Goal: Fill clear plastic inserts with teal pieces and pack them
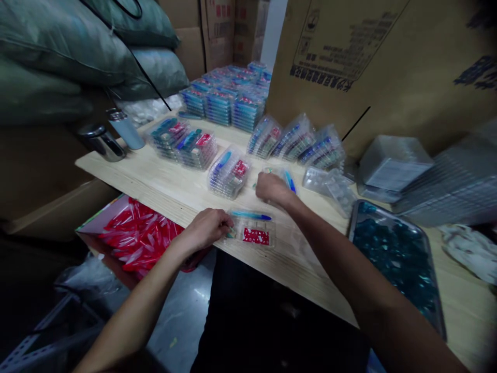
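My left hand point(212, 226) is at the left end of a clear plastic tray point(237, 235) near the table's front edge. Its fingers are pinched together over a small greenish item there, too small to name. In that tray lie a blue pen point(252, 215) and a red packet with white spots point(256, 237). Farther back, my right hand point(274, 189) is closed, slightly blurred, over the left part of a second clear tray, where another blue pen point(289, 181) shows. What its fingers hold is hidden.
Stacks of filled trays point(229, 173) stand behind my hands. At right are a metal tray of teal pieces point(392, 254) and nested clear plastic trays point(446, 176). A box of red items point(143, 238) sits below the table. Two flasks point(126, 129) stand at far left.
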The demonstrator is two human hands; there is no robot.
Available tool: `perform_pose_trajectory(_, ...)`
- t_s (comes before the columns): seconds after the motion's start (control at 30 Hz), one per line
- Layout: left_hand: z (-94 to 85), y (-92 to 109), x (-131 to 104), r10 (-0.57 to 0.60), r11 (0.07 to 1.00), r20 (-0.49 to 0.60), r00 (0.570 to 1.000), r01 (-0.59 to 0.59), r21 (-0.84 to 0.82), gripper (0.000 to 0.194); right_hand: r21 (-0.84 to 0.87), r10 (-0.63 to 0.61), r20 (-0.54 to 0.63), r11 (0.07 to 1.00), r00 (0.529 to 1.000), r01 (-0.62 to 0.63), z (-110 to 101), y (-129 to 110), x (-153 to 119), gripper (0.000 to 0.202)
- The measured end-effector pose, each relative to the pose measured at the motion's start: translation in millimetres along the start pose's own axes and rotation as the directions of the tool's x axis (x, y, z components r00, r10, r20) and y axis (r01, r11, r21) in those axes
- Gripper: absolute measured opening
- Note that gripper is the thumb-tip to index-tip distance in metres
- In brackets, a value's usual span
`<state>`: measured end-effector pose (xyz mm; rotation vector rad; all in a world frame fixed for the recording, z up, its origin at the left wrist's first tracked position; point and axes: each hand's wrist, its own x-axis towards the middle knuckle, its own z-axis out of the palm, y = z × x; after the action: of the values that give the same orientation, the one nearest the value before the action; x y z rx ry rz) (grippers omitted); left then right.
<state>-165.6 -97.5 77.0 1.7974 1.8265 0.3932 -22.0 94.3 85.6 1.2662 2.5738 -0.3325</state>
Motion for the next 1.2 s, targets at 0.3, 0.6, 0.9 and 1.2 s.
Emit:
perform_pose_trajectory(0.3,13.5,7,3,0.111,0.933,0.136,0.984,-0.15,0.327,0.018,0.058,0.12,-0.232,0.992,0.965,-0.11,-23,32,-14,0.044)
perform_pose_trajectory(0.6,11.6,11,16,0.131,0.93,0.15,0.98,-0.174,0.325,0.013,0.176,-0.253,-0.247,0.938,0.935,0.3,22,-21,-112,0.027)
perform_pose_trajectory(0.9,-9.9,-7,7,-0.203,0.705,-0.202,0.958,0.0,-0.709,0.027,0.288,-0.309,-0.244,0.882,0.919,0.372,50,-17,-129,0.031)
perform_pose_trajectory(1.2,13.4,-19,-5,-0.458,0.173,0.018,0.889,0.11,-0.979,0.028,0.033,-0.502,-0.144,0.859,0.853,0.511,60,-56,-111,0.043)
